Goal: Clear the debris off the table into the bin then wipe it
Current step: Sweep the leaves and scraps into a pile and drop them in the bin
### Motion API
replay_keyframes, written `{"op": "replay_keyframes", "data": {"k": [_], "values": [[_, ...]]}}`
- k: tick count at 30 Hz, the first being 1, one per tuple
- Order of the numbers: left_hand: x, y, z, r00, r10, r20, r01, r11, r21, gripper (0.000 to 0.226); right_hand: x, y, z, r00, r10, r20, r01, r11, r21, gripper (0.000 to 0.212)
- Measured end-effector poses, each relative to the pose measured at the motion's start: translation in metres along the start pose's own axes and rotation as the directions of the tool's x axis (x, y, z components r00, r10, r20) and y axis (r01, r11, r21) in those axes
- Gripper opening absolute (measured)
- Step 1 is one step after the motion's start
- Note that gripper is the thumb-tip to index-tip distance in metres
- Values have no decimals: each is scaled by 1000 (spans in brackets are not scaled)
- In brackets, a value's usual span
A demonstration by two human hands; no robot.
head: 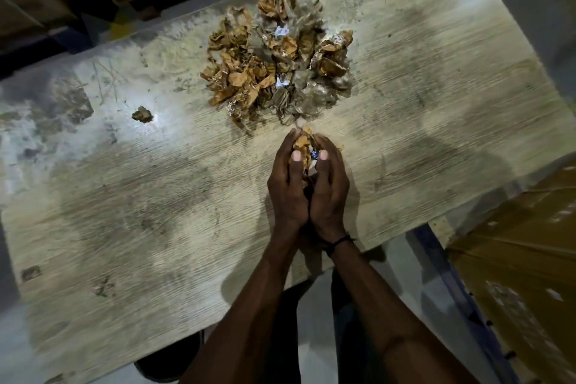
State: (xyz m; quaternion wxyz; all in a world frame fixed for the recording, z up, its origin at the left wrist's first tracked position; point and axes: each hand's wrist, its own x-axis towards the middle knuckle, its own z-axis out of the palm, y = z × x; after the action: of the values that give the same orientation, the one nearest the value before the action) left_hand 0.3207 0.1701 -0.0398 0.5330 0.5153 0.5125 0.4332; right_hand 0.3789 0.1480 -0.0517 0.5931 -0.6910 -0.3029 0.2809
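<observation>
Both hands, left hand (288, 184) and right hand (328, 187), cupped together, clutching scrap bundle (303, 146) above desk (124, 196); debris pile (277, 65) beyond.

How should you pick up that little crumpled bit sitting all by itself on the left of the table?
Pinch the lone scrap across its middle, coming straight down from above. It is a small crumpled lump lying on the table, apart from the big pile, so nothing blocks the way. Both the left hand and right hand are full of debris, so probably empty them first.
</observation>
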Motion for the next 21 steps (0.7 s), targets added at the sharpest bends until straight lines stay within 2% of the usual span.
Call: {"op": "replay_keyframes", "data": {"k": [2, 4, 7, 10, 14, 17, 21], "values": [[2, 2, 3, 996, -79, -39, 75, 992, -104, 43, 1, -4, 2, 995, 90, 41, -94, 989, 118, 45], [3, 2, 4, 978, -197, -65, 176, 956, -235, 46, 5, -6, 5, 982, 166, 85, -178, 970, 165, 52], [4, 9, 3, 922, -372, -111, 303, 869, -391, 43, 9, -10, 8, 957, 255, 135, -282, 925, 256, 42], [2, 25, 4, 877, -461, -133, 344, 798, -495, 36, 8, -24, 8, 936, 316, 153, -350, 868, 351, 30], [5, 55, -4, 868, -478, -132, 305, 723, -620, 36, 9, -63, 15, 942, 285, 178, -334, 848, 412, 21], [11, 82, -15, 892, -424, -154, 253, 752, -609, 28, 11, -96, 22, 946, 230, 227, -313, 828, 464, 28], [20, 132, -29, 924, -346, -164, 171, 755, -632, 21, 15, -146, 28, 950, 164, 267, -278, 834, 477, 26]]}}
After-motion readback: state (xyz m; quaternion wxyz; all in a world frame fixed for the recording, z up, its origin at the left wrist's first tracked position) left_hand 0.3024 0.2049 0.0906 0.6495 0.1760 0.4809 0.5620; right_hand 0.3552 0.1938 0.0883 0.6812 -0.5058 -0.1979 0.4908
